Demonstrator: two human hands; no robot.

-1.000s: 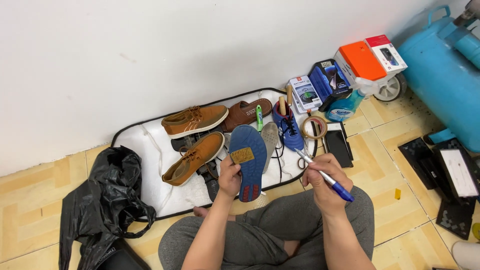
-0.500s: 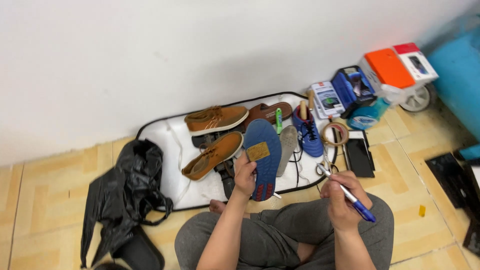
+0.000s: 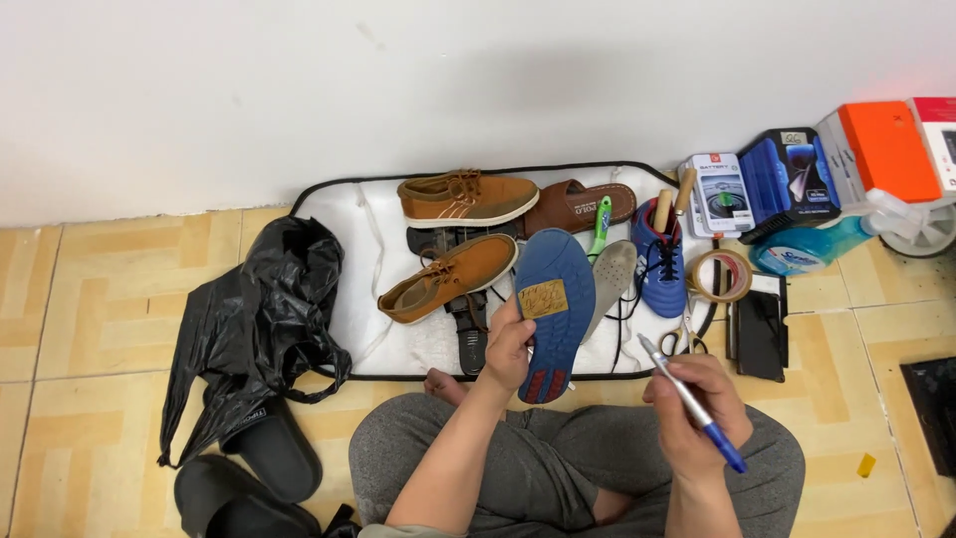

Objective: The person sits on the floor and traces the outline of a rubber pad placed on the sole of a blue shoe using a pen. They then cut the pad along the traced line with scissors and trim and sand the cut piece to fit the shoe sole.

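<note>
Left hand (image 3: 506,349) gripping flat blue insole (image 3: 553,299), right hand (image 3: 692,408) pinching slim pen (image 3: 689,402)

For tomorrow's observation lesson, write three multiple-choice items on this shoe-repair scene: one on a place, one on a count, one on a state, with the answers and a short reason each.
1. Where does the roll of tape lie?
A. On the black plastic bag
B. On the floor right of the blue shoe
C. Inside a tan shoe

2. How many tan lace-up shoes lie on the white mat?
A. One
B. Two
C. Four

3. How is the blue insole held?
A. Lifted in the left hand
B. Flat on the mat, untouched
C. Tucked inside the blue shoe

Answers:
1. B: the roll of tape rests just right of the blue shoe.
2. B: one tan shoe lies above the other tan shoe on the white mat.
3. A: the left hand grips the blue insole above the mat, while the right hand holds a pen.
</note>
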